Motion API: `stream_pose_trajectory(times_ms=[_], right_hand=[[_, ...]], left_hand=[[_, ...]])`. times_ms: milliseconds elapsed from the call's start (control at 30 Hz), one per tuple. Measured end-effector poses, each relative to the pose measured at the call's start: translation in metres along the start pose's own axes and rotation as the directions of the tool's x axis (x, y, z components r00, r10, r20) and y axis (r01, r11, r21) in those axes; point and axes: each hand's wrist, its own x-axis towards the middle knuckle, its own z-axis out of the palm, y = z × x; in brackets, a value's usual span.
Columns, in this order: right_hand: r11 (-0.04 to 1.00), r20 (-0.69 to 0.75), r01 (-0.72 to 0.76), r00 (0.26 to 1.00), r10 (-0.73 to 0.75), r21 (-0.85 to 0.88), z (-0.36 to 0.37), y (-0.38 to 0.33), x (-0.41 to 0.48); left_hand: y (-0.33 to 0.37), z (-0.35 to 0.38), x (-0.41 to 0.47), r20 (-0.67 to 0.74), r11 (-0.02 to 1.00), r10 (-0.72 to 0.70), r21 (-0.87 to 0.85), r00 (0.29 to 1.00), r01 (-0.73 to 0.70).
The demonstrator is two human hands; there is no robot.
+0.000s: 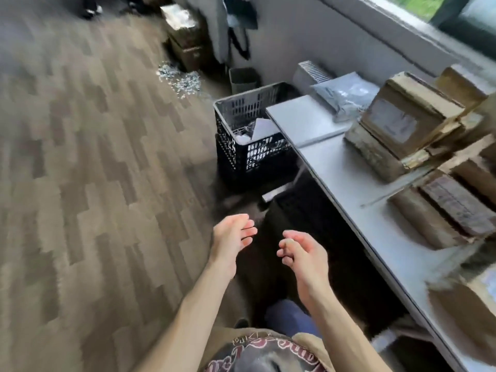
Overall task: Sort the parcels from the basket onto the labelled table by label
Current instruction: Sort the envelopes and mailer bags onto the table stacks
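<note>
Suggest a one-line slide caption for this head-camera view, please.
Empty left hand and right hand held out toward the black basket beside the table stacked with cardboard parcels.

Daylight is admitted through the window (418, 6) at upper right, and the grey surface (349, 173) is evenly lit. Everything is smeared by motion blur, most heavily the floor (80, 157); edges are bowed, probably by the wide lens.

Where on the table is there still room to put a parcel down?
The table is bare at its far corner, between the basket, the grey bag and the cardboard boxes. A bare strip also runs along its front edge, before the boxes. Its back half is crowded with stacked boxes.
</note>
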Motion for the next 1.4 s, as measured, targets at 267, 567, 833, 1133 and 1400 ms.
stream_pose_trajectory(times_ms=[267, 567, 833, 1133, 1400], right_hand=[[0.999, 0.132, -0.05, 0.99, 0.052, -0.019, 0.105, -0.034, 0.092], [0.994, 0.356, -0.106, 0.928, 0.106, -0.021, 0.251, -0.102, 0.215], [0.968, 0.475, -0.116, 0.854, 0.211, -0.222, 0.347, -0.125, 0.272], [0.974, 0.263, -0.158, 0.944, 0.197, -0.163, 0.479, -0.177, 0.356], [0.974, 0.024, -0.208, 0.978, 0.207, 0.093, 0.525, -0.228, 0.41]], left_hand=[[0.055, -0.037, 0.083, -0.15, 0.998, -0.011, -0.057, 0.989, 0.003], [0.163, -0.068, 0.174, -0.317, 0.998, 0.034, -0.037, 0.948, -0.048], [0.222, -0.092, 0.269, -0.364, 0.992, -0.006, -0.119, 0.931, -0.04], [0.364, -0.131, 0.422, -0.197, 0.997, -0.016, -0.074, 0.98, 0.001], [0.457, -0.095, 0.523, 0.048, 0.997, -0.075, 0.036, 0.996, 0.073]])
